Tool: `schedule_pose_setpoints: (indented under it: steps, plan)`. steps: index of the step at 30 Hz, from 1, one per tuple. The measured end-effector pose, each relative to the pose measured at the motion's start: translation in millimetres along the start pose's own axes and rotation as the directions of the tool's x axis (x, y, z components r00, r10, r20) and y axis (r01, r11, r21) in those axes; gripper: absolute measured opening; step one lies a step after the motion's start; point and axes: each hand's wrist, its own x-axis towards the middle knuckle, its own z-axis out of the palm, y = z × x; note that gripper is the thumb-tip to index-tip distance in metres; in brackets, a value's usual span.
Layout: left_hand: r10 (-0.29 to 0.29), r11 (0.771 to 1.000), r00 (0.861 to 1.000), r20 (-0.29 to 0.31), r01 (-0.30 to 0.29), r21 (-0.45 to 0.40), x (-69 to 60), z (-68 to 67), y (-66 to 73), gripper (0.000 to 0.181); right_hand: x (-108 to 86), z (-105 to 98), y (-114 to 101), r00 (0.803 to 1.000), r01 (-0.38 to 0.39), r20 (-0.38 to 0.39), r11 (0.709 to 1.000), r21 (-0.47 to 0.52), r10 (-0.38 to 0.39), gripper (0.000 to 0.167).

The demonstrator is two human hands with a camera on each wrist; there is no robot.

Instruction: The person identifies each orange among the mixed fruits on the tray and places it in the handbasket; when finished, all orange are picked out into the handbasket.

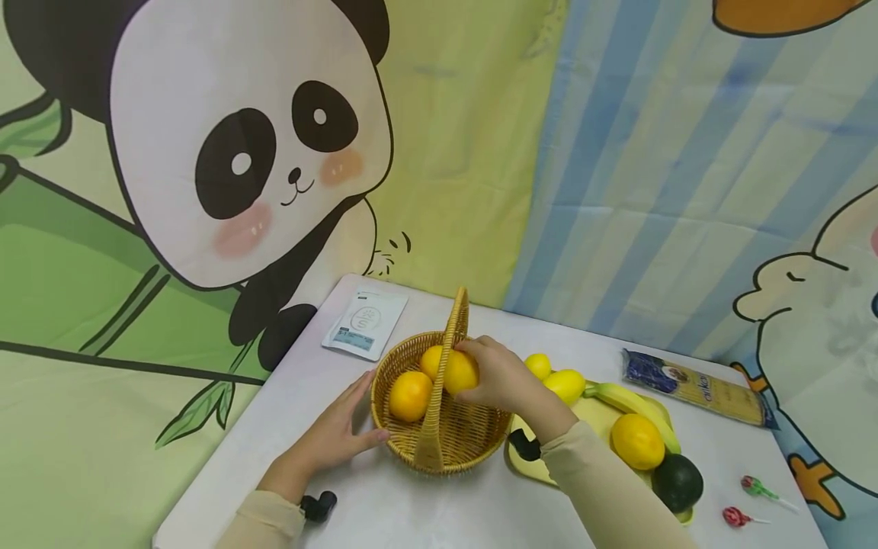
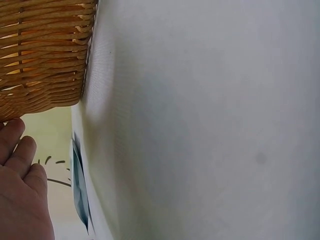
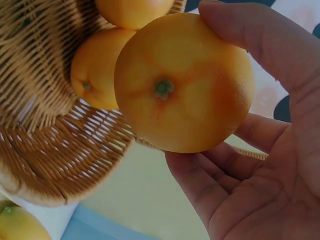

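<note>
A wicker basket [image 1: 473,435] with a tall handle stands on the white table. Inside it lie two oranges, one at the left [image 1: 410,396] and one farther back [image 1: 430,360]. My right hand [image 1: 504,374] grips a third orange [image 3: 185,85] between thumb and fingers, over the basket's right side by the handle. In the right wrist view the two other oranges show behind it. With fingers spread, my left hand [image 1: 339,431] rests against the basket's left rim; in the left wrist view its fingertips [image 2: 15,127] are at the woven wall.
Right of the basket, a yellow tray [image 1: 531,467] bears lemons [image 1: 565,385], bananas [image 1: 634,400], another orange [image 1: 638,441] and a dark green round fruit [image 1: 677,483]. A pasta packet [image 1: 700,387] and two lollipops [image 1: 735,517] lie farther right. A white pouch [image 1: 366,324] lies behind left.
</note>
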Motion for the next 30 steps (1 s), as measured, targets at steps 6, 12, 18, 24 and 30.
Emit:
schedule_pose_setpoints:
  steps: [6, 12, 18, 24, 30]
  plan:
    - [0.007, 1.000, 1.000, 0.001, -0.007, 0.004, 0.9, 0.5, -1.1, 0.115, -0.3, 8.1, -4.8, 0.999, 0.005, 0.034, 1.000, -0.005, -0.005, 0.082]
    - [0.002, 1.000, 1.000, 0.005, -0.002, 0.000, 0.0, 0.4, 0.4, 0.115, -0.9, 16.1, -5.2, 0.998, 0.031, 0.051, 0.999, -0.015, -0.030, 0.081]
    - [-0.007, 1.000, 1.000, 0.004, 0.007, -0.005, -0.3, 0.7, 0.1, 0.114, -1.7, 23.3, -3.1, 0.996, 0.061, 0.068, 0.997, -0.043, -0.058, 0.079]
    - [-0.005, 1.000, 1.000, 0.001, 0.005, 0.000, -0.1, 1.0, -1.3, 0.114, -1.8, 27.8, -3.8, 0.993, 0.083, 0.087, 0.994, -0.067, -0.077, 0.078]
    - [-0.014, 1.000, 1.000, 0.009, 0.014, 0.000, -0.5, 1.1, -1.4, 0.114, 0.2, 33.8, -3.8, 0.989, 0.112, 0.105, 0.989, -0.097, -0.102, 0.075]
